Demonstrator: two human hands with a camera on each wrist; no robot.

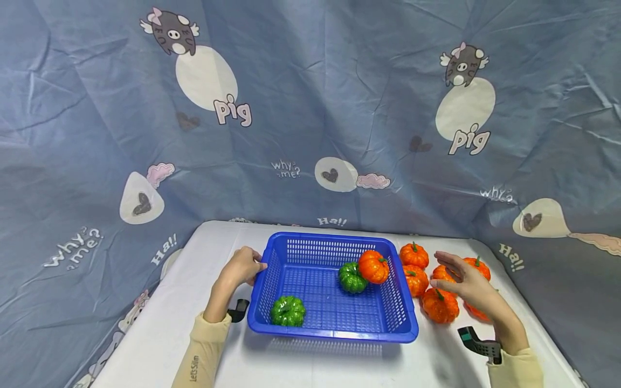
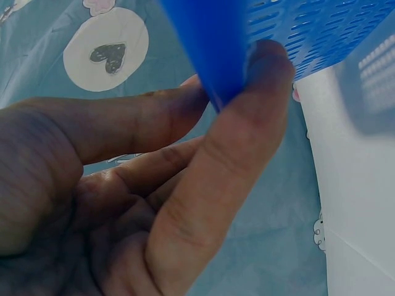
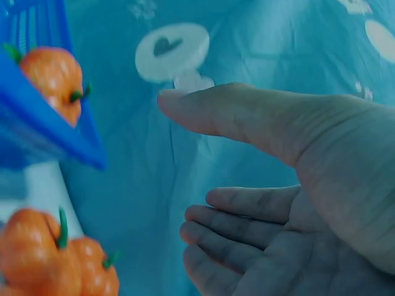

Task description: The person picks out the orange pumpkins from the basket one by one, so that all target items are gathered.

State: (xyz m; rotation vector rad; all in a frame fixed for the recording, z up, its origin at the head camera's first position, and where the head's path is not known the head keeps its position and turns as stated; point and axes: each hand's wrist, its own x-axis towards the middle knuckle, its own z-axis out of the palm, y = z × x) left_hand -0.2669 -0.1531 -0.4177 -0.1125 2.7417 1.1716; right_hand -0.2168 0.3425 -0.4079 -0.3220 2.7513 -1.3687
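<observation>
My left hand (image 1: 241,265) pinches the left rim of a blue plastic basket (image 1: 335,334) between thumb and fingers. The left wrist view shows the thumb and fingers on either side of the blue rim (image 2: 213,52). Inside the basket, one green pumpkin (image 1: 288,311) lies at the front left. Another green pumpkin (image 1: 351,278) sits right of centre, partly covered by an orange pumpkin (image 1: 373,267) by the right wall. Over several orange pumpkins, including one in front (image 1: 439,305), hovers my right hand (image 1: 468,283), its fingers extended and holding nothing.
Orange pumpkins (image 1: 414,255) cluster on the white table (image 1: 310,369) just right of the basket, some partly hidden by the right hand. A blue-grey printed cloth (image 1: 291,134) hangs behind and at both sides of the table.
</observation>
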